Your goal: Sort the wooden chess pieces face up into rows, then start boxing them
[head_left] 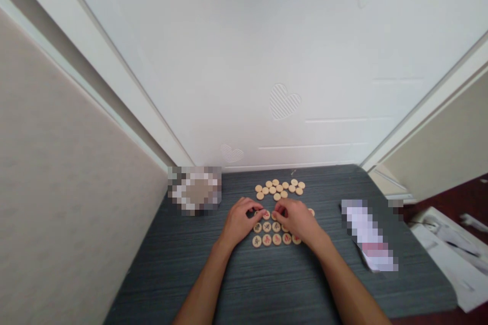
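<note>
Left hand (237, 221): thumb and finger curled at a marked disc (266, 215) in the far row; cannot tell if pinching.
Right hand (299, 218): fingertips on the next disc (274, 216) over; grip unclear.
Marked discs (276, 239): in rows on the dark table (175, 269).
Plain discs (279, 189): loosely clustered beyond.

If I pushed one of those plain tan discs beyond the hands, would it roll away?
Probably not: a plain disc there lies flat, so it would likely slide. Small beside the left hand, it is probably light. Its wood-like look suggests something stiff.
</note>
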The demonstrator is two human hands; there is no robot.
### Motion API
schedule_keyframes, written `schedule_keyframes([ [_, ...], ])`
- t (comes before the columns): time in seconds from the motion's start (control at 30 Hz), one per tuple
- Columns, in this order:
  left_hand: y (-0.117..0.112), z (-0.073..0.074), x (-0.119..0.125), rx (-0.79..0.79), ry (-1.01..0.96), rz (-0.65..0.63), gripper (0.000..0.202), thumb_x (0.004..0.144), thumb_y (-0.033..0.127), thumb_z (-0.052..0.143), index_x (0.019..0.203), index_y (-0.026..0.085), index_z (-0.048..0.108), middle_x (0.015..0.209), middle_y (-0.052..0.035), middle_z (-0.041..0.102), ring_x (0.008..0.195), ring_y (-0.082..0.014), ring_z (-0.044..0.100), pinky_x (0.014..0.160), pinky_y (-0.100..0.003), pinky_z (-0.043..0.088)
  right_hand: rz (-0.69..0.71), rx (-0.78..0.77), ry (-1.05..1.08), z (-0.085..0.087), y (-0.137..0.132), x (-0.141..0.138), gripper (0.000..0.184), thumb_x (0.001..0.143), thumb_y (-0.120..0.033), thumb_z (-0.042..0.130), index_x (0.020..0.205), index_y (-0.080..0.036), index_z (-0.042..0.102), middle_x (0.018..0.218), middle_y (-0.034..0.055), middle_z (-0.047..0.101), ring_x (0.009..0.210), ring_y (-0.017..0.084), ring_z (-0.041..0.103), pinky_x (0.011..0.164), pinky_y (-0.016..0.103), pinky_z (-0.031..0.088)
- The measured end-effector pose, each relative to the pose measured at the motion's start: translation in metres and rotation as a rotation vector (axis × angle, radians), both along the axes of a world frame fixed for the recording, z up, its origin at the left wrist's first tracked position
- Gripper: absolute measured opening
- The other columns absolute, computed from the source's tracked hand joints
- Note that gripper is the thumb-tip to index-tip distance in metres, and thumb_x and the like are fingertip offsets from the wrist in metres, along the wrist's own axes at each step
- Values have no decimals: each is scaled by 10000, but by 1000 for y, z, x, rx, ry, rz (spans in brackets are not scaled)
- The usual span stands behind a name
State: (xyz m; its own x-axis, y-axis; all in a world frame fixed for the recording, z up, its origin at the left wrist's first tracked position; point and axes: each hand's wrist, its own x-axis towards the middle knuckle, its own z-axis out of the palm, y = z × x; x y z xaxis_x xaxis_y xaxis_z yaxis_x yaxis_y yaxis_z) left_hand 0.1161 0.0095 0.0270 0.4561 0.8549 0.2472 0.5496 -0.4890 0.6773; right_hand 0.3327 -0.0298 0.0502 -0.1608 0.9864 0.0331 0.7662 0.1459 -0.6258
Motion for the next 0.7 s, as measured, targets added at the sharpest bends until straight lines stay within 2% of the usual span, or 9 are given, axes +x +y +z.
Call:
schedule_keyframes([
  [0.2,0,0,-2,-23,-6,21,148,920,348,637,994,262,732,904,-21,690,861,-179,615,809,-316,500,-1,22,-8,-5,1,-1,47,870,-231,654,839,-222,688,812,-7,694,743,145,612,689,239,402],
  [0.7,-1,5,-2,-25,-4,3,194,959,339,559,997,259,732,914,-31,699,862,-184,624,831,-327,517,16,38,42,-7,0,6,63,909,-243,653,939,-226,707,893,21,689,800,166,626,768,272,456],
])
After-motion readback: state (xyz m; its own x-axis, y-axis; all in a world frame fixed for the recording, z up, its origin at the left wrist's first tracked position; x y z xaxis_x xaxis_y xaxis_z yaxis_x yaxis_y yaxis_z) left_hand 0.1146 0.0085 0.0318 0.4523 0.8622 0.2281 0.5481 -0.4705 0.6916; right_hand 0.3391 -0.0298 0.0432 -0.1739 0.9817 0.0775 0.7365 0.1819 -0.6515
